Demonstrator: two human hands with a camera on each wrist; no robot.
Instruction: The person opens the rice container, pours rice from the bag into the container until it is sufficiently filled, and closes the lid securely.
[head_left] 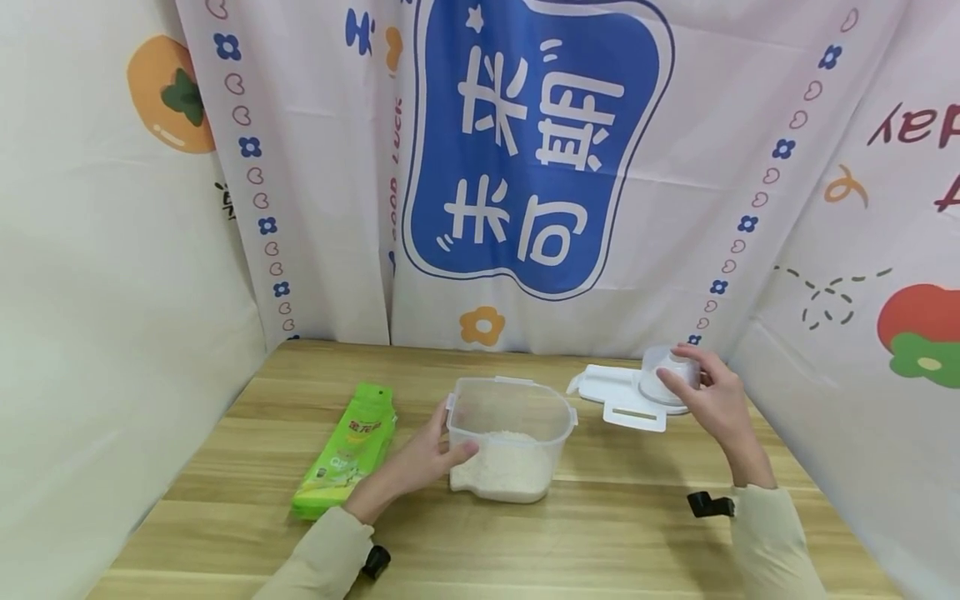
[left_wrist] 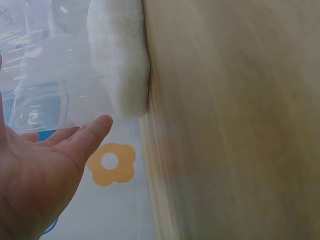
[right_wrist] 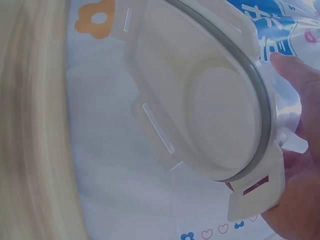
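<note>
A clear plastic storage container [head_left: 517,467] stands on the table, partly filled with white rice [left_wrist: 117,55]. My left hand [head_left: 420,458] holds it at the left side, with the thumb at the front wall and the fingers along the side. To the right, my right hand [head_left: 708,396] grips the round clear cap [head_left: 660,375] of a white lid [head_left: 618,392]. Held off the table, the lid shows its underside, a grey seal [right_wrist: 260,95] and side clips in the right wrist view. The right fingertips are partly hidden behind the cap and lid.
A green food bag [head_left: 348,454] lies on the wooden table [head_left: 600,533], left of the container and close to my left forearm. Printed cloth [head_left: 337,208] hangs behind the table's back edge and along both sides.
</note>
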